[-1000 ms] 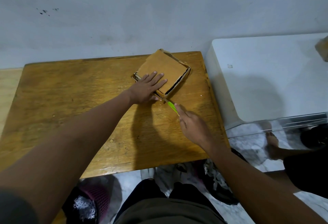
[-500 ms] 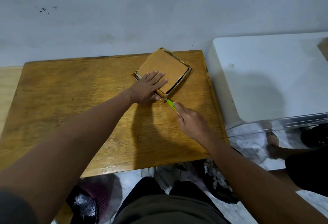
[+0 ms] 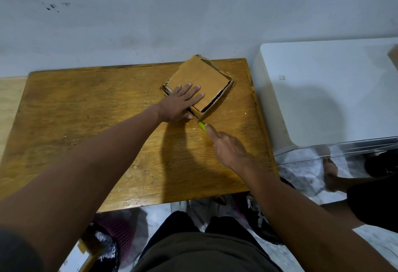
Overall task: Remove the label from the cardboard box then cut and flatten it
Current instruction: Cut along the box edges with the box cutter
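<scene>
We see one cardboard box (image 3: 202, 86) lying low and turned at an angle near the far right corner of the wooden table (image 3: 90, 120), its far corner reaching the table's far edge. Its top panel is plain brown, and a dark gap runs along the right and near sides between that panel and the torn outer walls. We cannot make out any label on the faces that show.

The left hand (image 3: 181, 103) lies flat on the box, palm down, fingers spread and straight, covering the box's near left part; four fingertips rest on the top panel and the thumb sits at the near corner, by the tabletop. It presses rather than grips.

The right hand (image 3: 228, 148) is on the table just near of the box's near corner, closed around one green cutter (image 3: 202, 126), with the forefinger stretched along it. Only a short green tip shows past the finger, pointing at the box's near corner; whether it touches the cardboard we cannot tell. The two hands are close together but not touching.

To the right of the table stands one white cabinet (image 3: 323, 90), its top level with the tabletop. Beneath the table's near edge we count one purple mesh basket (image 3: 116, 233), and a bare foot (image 3: 330, 177) on the marbled floor at the right.
</scene>
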